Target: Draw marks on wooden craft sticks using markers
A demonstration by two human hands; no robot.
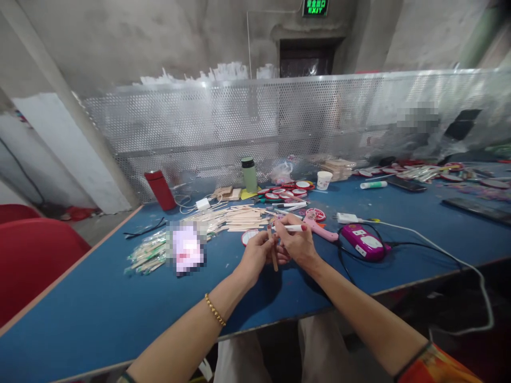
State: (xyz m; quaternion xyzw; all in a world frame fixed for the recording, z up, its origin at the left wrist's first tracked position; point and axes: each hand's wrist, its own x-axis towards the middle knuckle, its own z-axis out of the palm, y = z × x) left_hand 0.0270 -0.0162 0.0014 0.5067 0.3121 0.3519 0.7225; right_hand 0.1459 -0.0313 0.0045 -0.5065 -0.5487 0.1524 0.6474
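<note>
both hands meet just above the blue counter [99,314], close in front of the body. the left hand [257,252] is closed on one thin tan wooden stick [275,264], whose long axis runs near upright, lower end pointing down toward the counter. the right hand [297,242] is clamped on one slim white pen [293,227], lying crosswise with its tip toward the stick's upper end; the two hands touch.

just beyond the hands lies a loose pile of flat wooden sticks [239,217], too many to count. to the right are one pink glue gun [321,230] and one magenta plastic device [365,242]. farther back stand one green bottle [249,174], one red bottle [160,190] and one white paper cup [324,180].
</note>
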